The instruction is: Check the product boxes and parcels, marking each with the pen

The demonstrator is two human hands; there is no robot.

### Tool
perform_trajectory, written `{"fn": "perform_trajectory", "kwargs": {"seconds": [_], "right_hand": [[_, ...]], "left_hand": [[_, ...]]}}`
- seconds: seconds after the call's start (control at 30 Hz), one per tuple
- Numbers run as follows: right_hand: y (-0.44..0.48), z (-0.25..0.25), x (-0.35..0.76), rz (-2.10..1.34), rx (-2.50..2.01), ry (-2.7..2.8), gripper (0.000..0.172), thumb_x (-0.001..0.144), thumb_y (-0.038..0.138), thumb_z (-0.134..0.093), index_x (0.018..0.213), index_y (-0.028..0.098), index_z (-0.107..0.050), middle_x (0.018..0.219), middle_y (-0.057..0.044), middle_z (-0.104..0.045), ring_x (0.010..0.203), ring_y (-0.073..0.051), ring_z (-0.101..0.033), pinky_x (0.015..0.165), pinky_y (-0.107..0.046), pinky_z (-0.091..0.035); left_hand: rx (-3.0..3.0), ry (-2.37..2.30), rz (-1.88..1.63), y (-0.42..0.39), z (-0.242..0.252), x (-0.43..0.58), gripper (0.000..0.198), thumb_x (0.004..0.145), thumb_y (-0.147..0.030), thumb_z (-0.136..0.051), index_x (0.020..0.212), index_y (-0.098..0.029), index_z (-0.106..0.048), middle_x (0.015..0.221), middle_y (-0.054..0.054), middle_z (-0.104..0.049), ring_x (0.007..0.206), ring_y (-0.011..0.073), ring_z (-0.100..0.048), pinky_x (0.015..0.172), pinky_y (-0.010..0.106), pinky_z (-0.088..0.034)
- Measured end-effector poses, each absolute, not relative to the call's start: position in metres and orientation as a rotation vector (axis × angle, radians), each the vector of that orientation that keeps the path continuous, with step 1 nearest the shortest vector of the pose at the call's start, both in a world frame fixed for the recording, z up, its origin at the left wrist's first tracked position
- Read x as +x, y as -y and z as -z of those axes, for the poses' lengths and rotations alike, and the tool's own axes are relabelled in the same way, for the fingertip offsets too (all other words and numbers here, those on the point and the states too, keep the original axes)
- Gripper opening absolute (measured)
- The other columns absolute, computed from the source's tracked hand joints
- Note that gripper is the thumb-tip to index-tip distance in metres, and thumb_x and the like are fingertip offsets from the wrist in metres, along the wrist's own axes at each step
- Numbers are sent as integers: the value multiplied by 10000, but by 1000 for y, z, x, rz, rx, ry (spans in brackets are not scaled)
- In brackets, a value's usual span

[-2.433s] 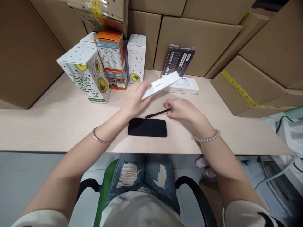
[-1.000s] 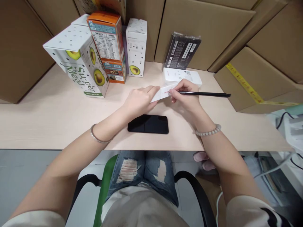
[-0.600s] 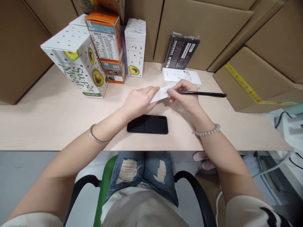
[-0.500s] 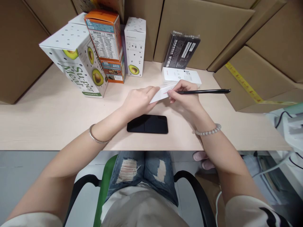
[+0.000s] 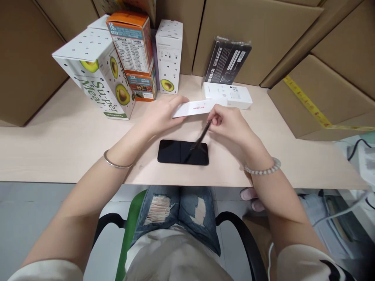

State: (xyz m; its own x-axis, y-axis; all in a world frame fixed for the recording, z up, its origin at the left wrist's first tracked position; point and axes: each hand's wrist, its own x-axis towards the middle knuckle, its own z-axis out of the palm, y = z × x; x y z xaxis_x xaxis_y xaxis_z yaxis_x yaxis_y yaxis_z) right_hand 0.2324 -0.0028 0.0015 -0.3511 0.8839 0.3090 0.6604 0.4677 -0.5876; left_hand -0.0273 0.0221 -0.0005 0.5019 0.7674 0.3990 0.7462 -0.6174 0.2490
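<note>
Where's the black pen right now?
Head view, centre: the black pen is in the right hand, slanting over the black phone, below the slim white box.

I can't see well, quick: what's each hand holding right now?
Left hand: closed on the white slim box.
Right hand: closed on the black stylus.

Stockroom/packing area, shown by: cardboard cartons (image 5: 258, 35) stacked round desk (image 5: 58, 144), retail product boxes (image 5: 99, 82) lined up at back, yellow-taped carton (image 5: 322, 97) at right.

Bright, even overhead light; soft shadows under each hand; stylus (image 5: 202, 137) motion-blurred; wide-angle bending at edges; faint sheen on phone (image 5: 183, 152).
</note>
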Motion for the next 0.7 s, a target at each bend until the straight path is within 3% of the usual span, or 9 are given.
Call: {"fn": "perform_trajectory", "kwargs": {"seconds": [0.23, 0.37, 0.47, 0.6, 0.7], "right_hand": [[14, -8, 217, -297, -1611, 2420, 234, 855, 132, -616, 966, 163, -820, 885, -99, -782, 801, -239, -654, 734, -350, -432], [14, -5, 214, -336, -1632, 2524, 212, 878, 142, -619, 899, 190, -824, 792, -68, -766, 708, -212, -603, 689, -353, -398], [12, -1, 216, -450, -1495, 2477, 83, 884, 274, -756, 899, 205, -801, 721, -27, -709, 650, -182, -567, 664, -335, -388], [17, 3, 214, -662, -1113, 2547, 451, 732, 555, -940, 967, 206, -777, 869, -41, -715, 768, -203, -619, 720, -337, -471], [26, 7, 207, -631, -972, 2689, 666, 631, 619, -981, 1101, 195, -775, 1015, -82, -710, 928, -272, -644, 835, -404, -529]], "left_hand": [[2733, -1305, -767, -25, 6, -28, 426, 944, -326, -678, 1352, -211, -647, 1332, 109, -759, 1233, 293, -717, 1010, 377, -545], [2778, -1284, -742, -25, 9, -26, 440, 926, -315, -686, 1353, -217, -640, 1338, 110, -753, 1240, 300, -708, 1004, 379, -549], [2795, -1297, -722, -25, 10, -25, 432, 922, -316, -665, 1342, -215, -642, 1322, 116, -755, 1236, 308, -703, 999, 383, -548], [2796, -1326, -717, -25, 10, -25, 440, 918, -333, -655, 1342, -218, -637, 1309, 120, -754, 1225, 315, -696, 998, 394, -547], [2778, -1341, -705, -24, 9, -24, 450, 920, -326, -649, 1354, -212, -632, 1316, 129, -748, 1230, 324, -693, 1009, 410, -546]]}}
